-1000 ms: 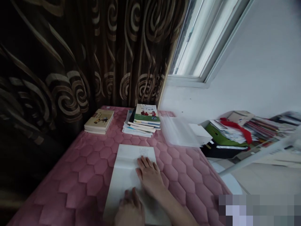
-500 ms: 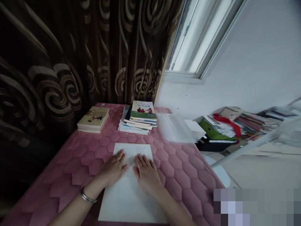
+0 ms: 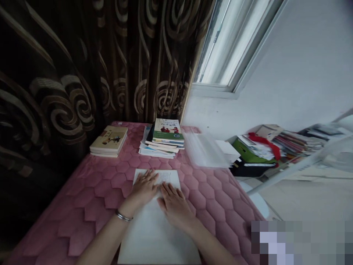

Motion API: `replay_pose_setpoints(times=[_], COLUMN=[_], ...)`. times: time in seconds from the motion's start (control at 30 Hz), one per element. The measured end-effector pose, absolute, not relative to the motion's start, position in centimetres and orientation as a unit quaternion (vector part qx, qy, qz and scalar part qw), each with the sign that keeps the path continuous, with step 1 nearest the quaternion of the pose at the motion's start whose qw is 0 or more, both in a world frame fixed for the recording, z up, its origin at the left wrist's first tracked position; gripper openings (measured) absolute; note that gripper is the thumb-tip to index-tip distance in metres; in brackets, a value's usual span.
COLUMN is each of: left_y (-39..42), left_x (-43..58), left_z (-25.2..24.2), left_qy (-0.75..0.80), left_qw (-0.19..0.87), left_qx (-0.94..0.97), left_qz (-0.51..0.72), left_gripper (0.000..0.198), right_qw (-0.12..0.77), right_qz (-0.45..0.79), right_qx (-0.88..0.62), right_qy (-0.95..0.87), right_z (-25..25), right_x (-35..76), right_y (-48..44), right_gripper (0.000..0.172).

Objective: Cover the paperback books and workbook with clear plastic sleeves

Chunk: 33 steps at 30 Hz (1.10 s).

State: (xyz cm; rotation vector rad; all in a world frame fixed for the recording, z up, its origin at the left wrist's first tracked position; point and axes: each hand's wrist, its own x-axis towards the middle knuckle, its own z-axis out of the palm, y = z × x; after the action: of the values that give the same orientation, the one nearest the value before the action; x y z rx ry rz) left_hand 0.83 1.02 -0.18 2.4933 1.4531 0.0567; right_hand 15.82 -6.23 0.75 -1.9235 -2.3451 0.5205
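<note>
An open book or long sheet of white paper (image 3: 157,243) lies flat in front of me, with small print near its far right corner. My left hand (image 3: 145,186) rests palm down on its far half, fingers spread. Beside it, my right hand (image 3: 175,204) also lies flat on the paper, fingers stretched forward. A metal bangle (image 3: 124,216) circles my left wrist. Neither hand grips anything. The paper under both palms is hidden, so I cannot tell whether there is a fold between its halves.
The paper lies on a pink quilted cover (image 3: 91,198). At the far left stands a stack of tan books (image 3: 110,138); another book stack (image 3: 167,134) is at the back middle. Clear plastic sheets (image 3: 205,149) lie to its right. Beyond the edge, a green box (image 3: 248,149) holds papers.
My left hand has slid to the right and slightly away across the paper, closer to my right hand. My right hand has stayed nearly in place.
</note>
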Motion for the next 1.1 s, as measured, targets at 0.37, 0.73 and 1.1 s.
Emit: replay_pose_setpoints(times=[0.37, 0.73, 1.1], left_y=[1.4, 0.9, -0.2], left_x=[0.9, 1.3, -0.8], left_z=[-1.1, -0.7, 1.1], left_qy=[0.505, 0.593, 0.686], left_qw=[0.124, 0.099, 0.027], left_qx=[0.854, 0.797, 0.726], left_qz=[0.035, 0.059, -0.041], left_gripper=[0.057, 0.062, 0.058], right_qw=[0.08, 0.042, 0.038], right_qz=[0.211, 0.122, 0.13], right_qx=[-0.6, -0.701, -0.7], right_qy=[-0.768, -0.702, -0.701], right_z=[1.0, -0.7, -1.3], right_x=[13.3, 17.5, 17.3], right_y=[1.1, -0.9, -0.8], right_gripper=[0.068, 0.075, 0.075])
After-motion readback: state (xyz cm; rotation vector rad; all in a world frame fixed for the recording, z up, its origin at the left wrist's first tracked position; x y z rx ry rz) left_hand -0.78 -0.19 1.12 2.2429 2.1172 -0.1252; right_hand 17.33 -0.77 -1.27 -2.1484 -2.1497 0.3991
